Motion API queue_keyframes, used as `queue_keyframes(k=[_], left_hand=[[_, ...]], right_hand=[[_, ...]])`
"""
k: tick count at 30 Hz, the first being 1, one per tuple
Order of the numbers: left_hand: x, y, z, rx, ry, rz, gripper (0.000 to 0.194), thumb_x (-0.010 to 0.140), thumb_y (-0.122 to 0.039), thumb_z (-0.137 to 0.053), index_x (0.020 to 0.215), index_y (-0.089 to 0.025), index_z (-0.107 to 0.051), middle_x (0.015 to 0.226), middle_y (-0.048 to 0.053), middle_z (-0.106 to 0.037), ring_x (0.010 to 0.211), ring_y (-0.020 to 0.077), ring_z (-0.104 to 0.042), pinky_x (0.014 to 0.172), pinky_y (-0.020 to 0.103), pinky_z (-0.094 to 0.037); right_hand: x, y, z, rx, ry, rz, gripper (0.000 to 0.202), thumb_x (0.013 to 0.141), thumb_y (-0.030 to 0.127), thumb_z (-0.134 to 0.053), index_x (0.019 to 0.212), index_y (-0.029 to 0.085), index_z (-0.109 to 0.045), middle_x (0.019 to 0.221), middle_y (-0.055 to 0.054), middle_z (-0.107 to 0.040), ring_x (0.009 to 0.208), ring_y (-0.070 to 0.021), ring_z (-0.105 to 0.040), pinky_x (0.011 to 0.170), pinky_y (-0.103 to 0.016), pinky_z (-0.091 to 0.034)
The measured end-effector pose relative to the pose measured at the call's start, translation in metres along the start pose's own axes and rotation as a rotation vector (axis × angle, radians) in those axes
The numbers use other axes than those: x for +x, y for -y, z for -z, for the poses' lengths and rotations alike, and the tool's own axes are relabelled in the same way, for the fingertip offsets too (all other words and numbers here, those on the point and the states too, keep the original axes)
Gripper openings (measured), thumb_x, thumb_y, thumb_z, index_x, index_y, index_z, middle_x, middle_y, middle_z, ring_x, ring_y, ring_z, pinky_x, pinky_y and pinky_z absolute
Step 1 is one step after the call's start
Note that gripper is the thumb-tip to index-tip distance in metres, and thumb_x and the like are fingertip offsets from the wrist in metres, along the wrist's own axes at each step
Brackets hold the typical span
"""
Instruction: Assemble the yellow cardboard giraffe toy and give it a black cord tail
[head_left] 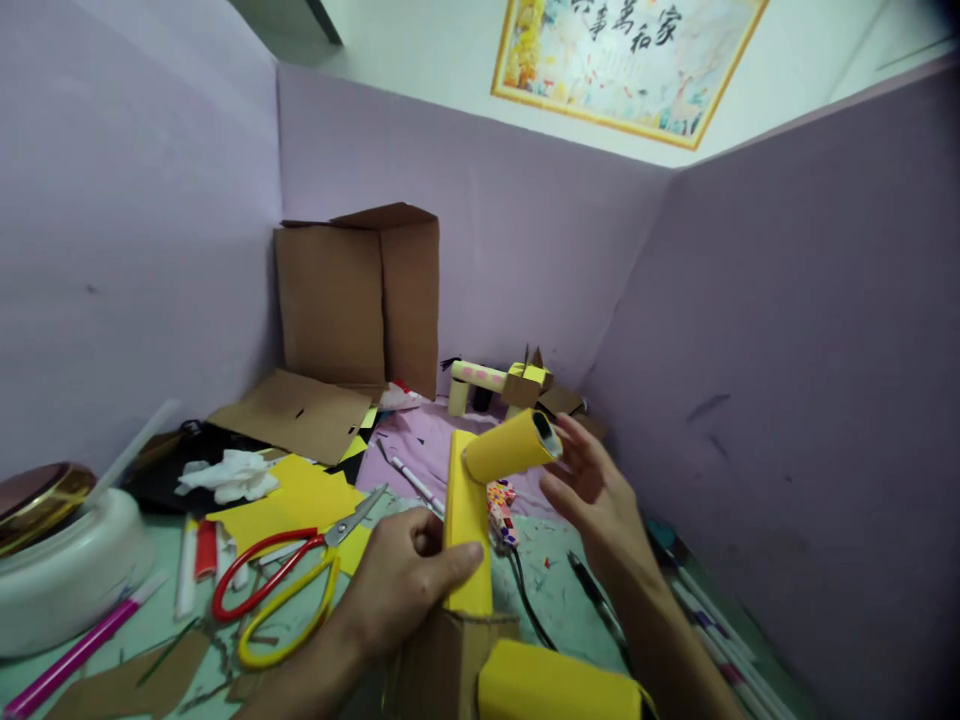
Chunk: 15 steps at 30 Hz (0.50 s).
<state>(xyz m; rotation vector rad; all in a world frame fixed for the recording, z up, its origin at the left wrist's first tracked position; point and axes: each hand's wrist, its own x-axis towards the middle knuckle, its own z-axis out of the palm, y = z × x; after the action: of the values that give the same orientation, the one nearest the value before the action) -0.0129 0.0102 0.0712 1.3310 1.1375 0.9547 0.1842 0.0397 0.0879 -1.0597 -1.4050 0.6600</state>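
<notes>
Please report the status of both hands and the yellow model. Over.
Left hand gripping yellow upright. Right hand open by yellow tube's open end. Scissors near left hand, possibly in the way.

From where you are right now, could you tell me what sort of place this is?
Probably a craft table, perhaps in a home: scissors and cut yellow paper lie on it, and a framed picture hangs above.

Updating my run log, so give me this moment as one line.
left hand: grips yellow post | right hand: open beside yellow tube | scissors: lying left
</notes>
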Motion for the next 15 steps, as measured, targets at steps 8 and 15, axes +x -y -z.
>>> queue_keyframes(k=[8,15], left_hand=[[-0.010,0.007,-0.011,0.217,-0.057,-0.019,0.021,0.065,-0.038,-0.061,0.071,-0.019,-0.060,0.065,0.000,-0.065,0.059,0.0165,-0.057,0.048,0.023,-0.036],[-0.014,-0.002,-0.008,0.270,-0.052,-0.031,0.021,0.064,-0.033,-0.058,0.080,-0.022,-0.064,0.065,-0.001,-0.066,0.056,0.0168,-0.057,0.049,0.024,-0.036]], right_hand=[[-0.012,0.031,-0.002,-0.232,0.044,0.262,0.042,0.080,0.031,-0.064,0.120,0.026,-0.052,0.124,-0.010,-0.055,0.115,-0.0253,-0.052,0.097,-0.044,-0.043],[-0.009,0.033,-0.003,-0.447,0.115,0.459,0.030,0.082,0.020,-0.061,0.111,0.026,-0.055,0.110,-0.006,-0.057,0.103,-0.0216,-0.054,0.090,-0.038,-0.044]])
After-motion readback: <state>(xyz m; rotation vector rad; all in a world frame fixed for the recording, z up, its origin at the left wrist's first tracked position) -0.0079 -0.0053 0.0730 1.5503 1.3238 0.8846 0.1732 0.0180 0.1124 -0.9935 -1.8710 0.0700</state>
